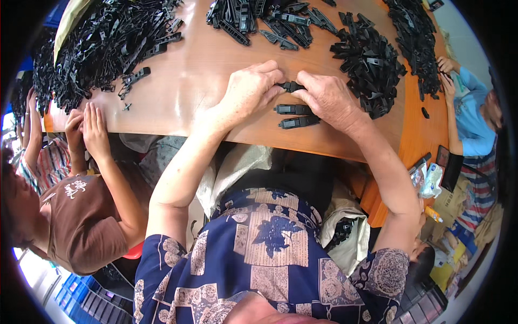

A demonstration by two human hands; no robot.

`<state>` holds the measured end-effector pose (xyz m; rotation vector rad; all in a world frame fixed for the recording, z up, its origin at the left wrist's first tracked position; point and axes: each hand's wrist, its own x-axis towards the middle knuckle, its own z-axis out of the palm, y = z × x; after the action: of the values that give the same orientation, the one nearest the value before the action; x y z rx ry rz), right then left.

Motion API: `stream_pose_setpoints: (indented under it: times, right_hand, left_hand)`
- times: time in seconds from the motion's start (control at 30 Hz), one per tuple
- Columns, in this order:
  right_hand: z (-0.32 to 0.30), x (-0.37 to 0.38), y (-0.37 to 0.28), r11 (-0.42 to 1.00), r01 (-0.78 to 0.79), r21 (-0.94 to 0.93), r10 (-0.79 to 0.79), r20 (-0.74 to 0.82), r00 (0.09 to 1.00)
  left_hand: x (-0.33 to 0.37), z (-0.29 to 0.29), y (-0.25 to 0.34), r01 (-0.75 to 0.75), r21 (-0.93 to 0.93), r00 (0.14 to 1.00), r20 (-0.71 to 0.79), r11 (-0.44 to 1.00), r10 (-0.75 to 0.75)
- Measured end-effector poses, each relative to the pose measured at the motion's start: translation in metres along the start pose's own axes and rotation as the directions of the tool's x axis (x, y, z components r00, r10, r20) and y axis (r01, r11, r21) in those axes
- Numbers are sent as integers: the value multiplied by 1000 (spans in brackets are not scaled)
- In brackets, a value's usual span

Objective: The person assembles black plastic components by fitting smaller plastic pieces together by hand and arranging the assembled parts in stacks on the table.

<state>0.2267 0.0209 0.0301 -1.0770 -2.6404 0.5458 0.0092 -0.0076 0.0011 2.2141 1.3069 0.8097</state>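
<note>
Between my two hands is a small black plastic piece (292,86), held just above the wooden table (178,102). My left hand (252,89) pinches its left end with thumb and fingers. At its right end my right hand (330,100) is closed in the same way, covering that side. Two black plastic clip-like parts lie side by side below the hands: an upper one (293,109) and a lower one (299,122), their right ends near my right hand. The exact kind of the held piece cannot be made out.
Heaps of black plastic parts lie at the far left (113,48), far middle (270,21), right (372,70) and far right (415,43). A person in brown (81,221) sits at left; another in blue (470,108) works at right. An open sack (348,237) holding black parts stands below the table edge.
</note>
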Motion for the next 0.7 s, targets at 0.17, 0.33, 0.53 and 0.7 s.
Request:
stream_pose_setpoints:
  times: [0.17, 0.33, 0.53, 0.7]
  right_hand:
    - [-20, 8, 14, 995, 100, -19, -98, 96, 991]
    - [-38, 20, 59, 806, 83, -587, -177, -104, 979]
    - [-27, 25, 81, 716, -29, -697, -19, -61, 998]
    - [-48, 9, 94, 899, -80, -430, -62, -306, 950]
  left_hand:
    - [0, -1, -6, -12, 26, 1000, -22, 1000, 12]
    - [35, -3, -16, 87, 103, 976, -208, 991, -64]
    - [62, -1, -37, -37, 467, 984, -137, 883, 114]
    - [45, 5, -16, -169, 245, 985, 8, 955, 172]
